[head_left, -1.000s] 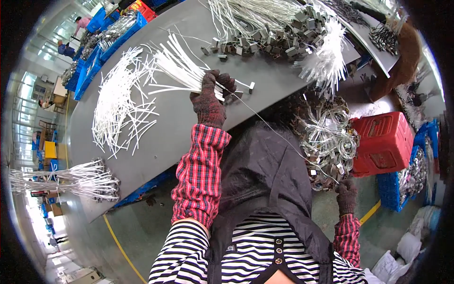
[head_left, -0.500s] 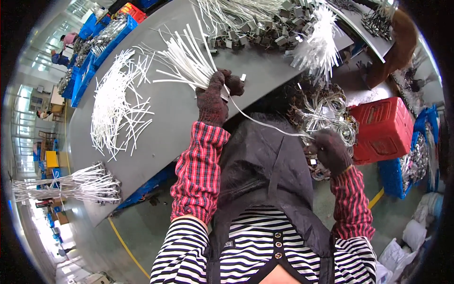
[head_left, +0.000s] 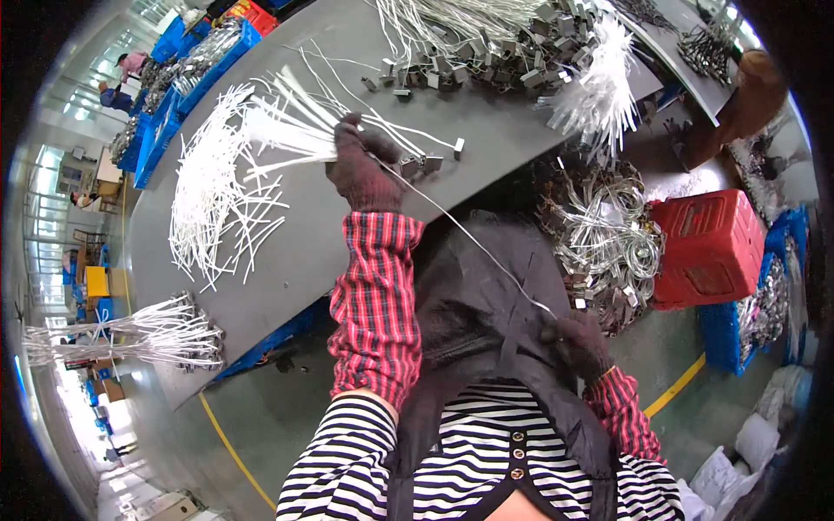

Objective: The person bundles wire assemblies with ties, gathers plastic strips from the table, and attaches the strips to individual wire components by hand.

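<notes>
Near the table edge, my gloved left hand [head_left: 365,169] is closed round a bundle of white wires [head_left: 300,135]. Their loose ends fan out to the left, and small metal-boxed parts [head_left: 426,164] stick out on the other side of the fist. A small white connector [head_left: 459,148] lies beside them on thin wires. One thin white strand [head_left: 473,236] runs from this hand down across my black apron. Its lower end is pinched by my gloved right hand [head_left: 580,345], low in front of the apron; the fingertips are partly hidden.
A pile of loose white strands [head_left: 208,187] covers the table's left part. A tied wire bundle [head_left: 130,334] lies at the near left corner. Wires with metal boxes [head_left: 486,61] heap at the back, beside a white bunch [head_left: 599,87]. A red crate [head_left: 708,247] stands right of tangled wires [head_left: 608,234].
My left hand has shifted left with the bundle. My right hand has come down and inward, so the strand between the hands now runs straighter and steeper.
</notes>
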Action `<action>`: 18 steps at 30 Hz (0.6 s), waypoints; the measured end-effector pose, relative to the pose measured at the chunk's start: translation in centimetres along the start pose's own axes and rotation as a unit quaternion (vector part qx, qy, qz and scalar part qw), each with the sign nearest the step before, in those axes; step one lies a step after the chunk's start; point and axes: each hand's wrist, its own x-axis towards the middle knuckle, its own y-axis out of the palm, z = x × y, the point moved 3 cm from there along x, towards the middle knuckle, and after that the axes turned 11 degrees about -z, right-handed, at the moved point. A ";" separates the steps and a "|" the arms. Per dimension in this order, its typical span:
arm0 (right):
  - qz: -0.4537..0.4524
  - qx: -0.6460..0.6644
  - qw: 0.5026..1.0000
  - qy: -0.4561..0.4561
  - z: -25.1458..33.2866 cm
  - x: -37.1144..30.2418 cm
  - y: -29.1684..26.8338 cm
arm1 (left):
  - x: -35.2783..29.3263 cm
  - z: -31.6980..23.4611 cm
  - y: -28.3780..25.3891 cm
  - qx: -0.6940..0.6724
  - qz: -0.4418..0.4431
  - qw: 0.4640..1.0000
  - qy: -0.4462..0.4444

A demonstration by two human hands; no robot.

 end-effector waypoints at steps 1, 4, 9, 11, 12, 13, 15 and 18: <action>-0.001 0.068 0.995 0.070 -0.9 0.8 0.2 | -0.1 0.8 -0.5 0.017 0.035 0.999 -0.022; -0.053 0.271 0.897 0.345 -1.8 5.0 2.1 | -2.8 3.9 -2.0 0.172 0.112 0.979 0.004; -0.060 0.324 0.915 0.234 2.1 16.5 5.9 | -5.9 7.2 -3.0 0.073 0.161 0.983 -0.043; -0.044 0.351 0.906 0.234 3.3 19.2 6.9 | -5.2 7.2 -3.4 0.095 0.119 0.987 -0.055; -0.048 0.328 0.919 0.212 3.8 20.1 7.3 | -4.6 6.8 -3.5 0.094 0.127 0.987 -0.044; -0.045 0.314 0.931 0.180 4.2 21.0 7.7 | -4.2 6.4 -3.5 0.093 0.129 0.986 -0.039; -0.046 0.265 0.949 0.167 4.5 22.0 8.6 | -3.7 6.0 -3.9 0.142 0.104 0.979 -0.098; -0.069 0.210 0.968 0.121 4.8 22.9 10.0 | -4.1 4.7 -3.6 0.177 0.143 0.974 -0.008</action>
